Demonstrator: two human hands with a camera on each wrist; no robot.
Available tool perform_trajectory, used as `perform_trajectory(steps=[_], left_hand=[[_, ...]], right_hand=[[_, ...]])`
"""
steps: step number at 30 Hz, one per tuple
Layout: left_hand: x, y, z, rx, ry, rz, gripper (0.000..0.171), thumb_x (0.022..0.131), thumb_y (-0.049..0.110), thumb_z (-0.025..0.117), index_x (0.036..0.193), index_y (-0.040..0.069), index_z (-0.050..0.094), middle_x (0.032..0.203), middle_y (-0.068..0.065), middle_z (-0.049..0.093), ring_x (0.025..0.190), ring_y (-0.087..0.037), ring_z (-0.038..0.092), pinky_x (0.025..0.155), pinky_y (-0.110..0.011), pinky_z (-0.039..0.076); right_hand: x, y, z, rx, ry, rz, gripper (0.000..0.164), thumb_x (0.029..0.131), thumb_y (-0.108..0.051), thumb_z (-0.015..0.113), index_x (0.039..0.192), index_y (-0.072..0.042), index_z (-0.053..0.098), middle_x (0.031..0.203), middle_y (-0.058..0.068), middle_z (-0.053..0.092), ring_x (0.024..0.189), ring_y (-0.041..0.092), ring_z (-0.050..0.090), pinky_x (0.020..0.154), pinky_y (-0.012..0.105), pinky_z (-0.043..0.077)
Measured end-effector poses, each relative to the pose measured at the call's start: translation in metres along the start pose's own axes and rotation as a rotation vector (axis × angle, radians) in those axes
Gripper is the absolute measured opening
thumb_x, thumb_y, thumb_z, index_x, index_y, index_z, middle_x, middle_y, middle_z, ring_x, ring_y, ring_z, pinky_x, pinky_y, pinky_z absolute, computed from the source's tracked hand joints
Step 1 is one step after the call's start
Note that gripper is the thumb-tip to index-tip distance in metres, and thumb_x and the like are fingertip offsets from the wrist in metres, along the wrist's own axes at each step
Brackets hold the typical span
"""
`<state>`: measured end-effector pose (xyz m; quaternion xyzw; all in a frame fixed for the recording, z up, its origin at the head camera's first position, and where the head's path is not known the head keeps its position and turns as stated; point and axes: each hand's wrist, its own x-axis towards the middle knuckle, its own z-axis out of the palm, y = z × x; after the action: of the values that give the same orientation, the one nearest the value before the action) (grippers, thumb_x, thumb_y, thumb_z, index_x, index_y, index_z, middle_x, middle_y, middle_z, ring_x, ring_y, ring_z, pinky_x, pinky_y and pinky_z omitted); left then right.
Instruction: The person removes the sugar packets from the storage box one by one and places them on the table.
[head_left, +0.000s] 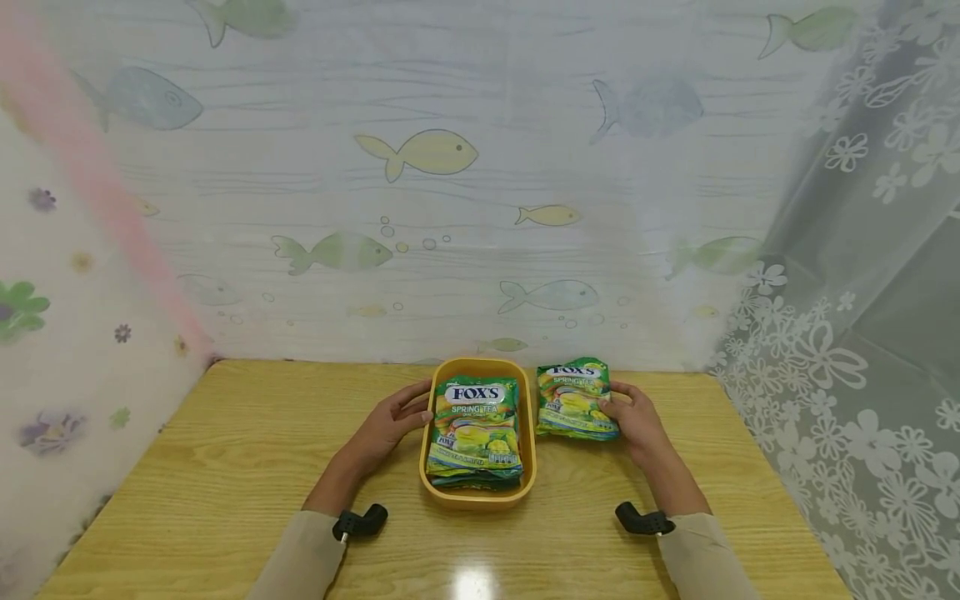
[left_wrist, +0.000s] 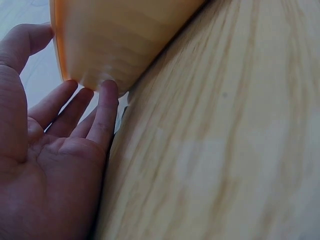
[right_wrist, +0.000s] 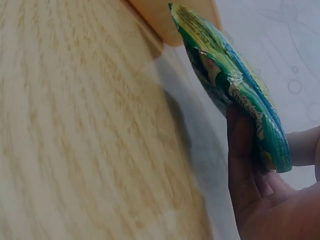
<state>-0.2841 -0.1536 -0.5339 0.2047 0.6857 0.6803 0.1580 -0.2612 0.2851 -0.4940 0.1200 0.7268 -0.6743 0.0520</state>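
Note:
A yellow plastic container (head_left: 450, 502) with rounded corners stands on the table, and green-and-yellow FOX'S Spring Tea candy bags (head_left: 474, 421) lie stacked in it. My left hand (head_left: 392, 423) rests at its left side; in the left wrist view the extended fingers (left_wrist: 106, 107) touch the outer wall, with the thumb up near the rim. To the right of the container, my right hand (head_left: 636, 421) pinches another FOX'S candy bag (head_left: 573, 400) by its right edge, thumb on the printed front and fingers behind. In the right wrist view this bag is tilted, above the tabletop.
The light wood table (head_left: 247, 467) ends at a pale curtain (head_left: 480, 275) printed with fish. A sheer curtain with white flowers (head_left: 825, 358) hangs along the right side, and a flowered cloth (head_left: 82, 333) on the left. A black wrist mount (head_left: 360, 522) sits on each sleeve.

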Motion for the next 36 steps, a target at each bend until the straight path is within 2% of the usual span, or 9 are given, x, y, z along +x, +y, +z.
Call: perform_trajectory(steps=[5,8,13,16,18,23,29,32,36], left_hand=[[0.0,0.0,0.0,-0.003,-0.001,0.004,0.062,0.11,0.019,0.062,0.166,0.019,0.037,0.168,-0.012,0.04,0.155,-0.03,0.038,0.114,-0.028,0.047],[-0.001,0.001,0.001,0.001,0.002,0.001,0.062,0.11,0.02,0.063,0.166,0.02,0.038,0.167,-0.012,0.041,0.155,-0.03,0.039,0.114,-0.029,0.047],[-0.002,0.005,0.002,0.005,0.006,-0.001,0.061,0.11,0.02,0.063,0.166,0.02,0.038,0.166,-0.012,0.041,0.154,-0.03,0.04,0.114,-0.029,0.047],[-0.003,0.007,0.002,0.008,0.007,-0.002,0.061,0.11,0.021,0.063,0.166,0.019,0.038,0.166,-0.013,0.041,0.154,-0.03,0.04,0.114,-0.029,0.047],[-0.004,0.008,0.002,0.009,0.009,-0.002,0.062,0.109,0.021,0.063,0.166,0.019,0.038,0.166,-0.013,0.042,0.154,-0.03,0.04,0.114,-0.028,0.047],[-0.004,0.008,0.002,0.005,0.009,-0.001,0.062,0.109,0.02,0.063,0.166,0.018,0.037,0.167,-0.012,0.041,0.155,-0.03,0.039,0.113,-0.027,0.048],[-0.003,0.005,0.002,-0.01,0.002,-0.002,0.061,0.11,0.019,0.063,0.166,0.018,0.038,0.167,-0.013,0.041,0.155,-0.031,0.039,0.113,-0.028,0.048],[-0.002,0.002,0.002,-0.005,-0.004,0.002,0.061,0.11,0.02,0.062,0.166,0.019,0.037,0.167,-0.013,0.04,0.155,-0.031,0.038,0.114,-0.029,0.048],[-0.001,-0.001,0.0,-0.007,-0.008,0.006,0.061,0.11,0.021,0.062,0.166,0.019,0.037,0.167,-0.013,0.04,0.156,-0.031,0.038,0.113,-0.029,0.049]], right_hand=[[0.0,0.004,-0.001,0.001,-0.02,-0.027,0.063,0.111,-0.009,0.054,0.164,0.004,0.022,0.162,0.036,0.035,0.09,0.0,0.066,0.076,0.02,0.055],[0.0,0.007,-0.001,-0.001,-0.013,-0.032,0.062,0.111,-0.008,0.053,0.164,0.003,0.024,0.159,0.035,0.04,0.089,0.001,0.068,0.076,0.019,0.056],[-0.001,0.007,-0.001,-0.028,0.005,-0.025,0.061,0.111,-0.011,0.056,0.164,0.0,0.03,0.129,0.018,0.067,0.087,0.004,0.069,0.076,0.022,0.057],[-0.002,0.005,-0.003,-0.039,-0.002,-0.015,0.062,0.11,-0.015,0.058,0.165,0.0,0.031,0.113,0.005,0.07,0.086,0.007,0.069,0.075,0.024,0.058],[-0.003,0.003,-0.004,-0.05,-0.013,-0.005,0.063,0.111,-0.018,0.058,0.165,0.0,0.031,0.111,0.005,0.069,0.086,0.008,0.068,0.075,0.025,0.058],[-0.006,-0.001,-0.006,-0.083,-0.032,0.008,0.063,0.112,-0.021,0.054,0.165,0.003,0.03,0.126,0.016,0.064,0.092,0.009,0.067,0.077,0.026,0.058],[-0.011,-0.007,-0.007,-0.188,-0.038,-0.003,0.06,0.113,-0.021,0.051,0.164,0.005,0.031,0.15,0.028,0.048,0.098,0.014,0.057,0.076,0.028,0.052],[-0.014,-0.012,-0.008,-0.275,-0.021,-0.019,0.058,0.113,-0.021,0.049,0.162,0.005,0.035,0.152,0.031,0.047,0.096,0.019,0.054,0.075,0.031,0.05],[-0.018,-0.019,-0.01,-0.346,0.001,-0.052,0.057,0.111,-0.02,0.05,0.16,0.008,0.038,0.15,0.036,0.05,0.105,0.029,0.063,0.084,0.037,0.057]])
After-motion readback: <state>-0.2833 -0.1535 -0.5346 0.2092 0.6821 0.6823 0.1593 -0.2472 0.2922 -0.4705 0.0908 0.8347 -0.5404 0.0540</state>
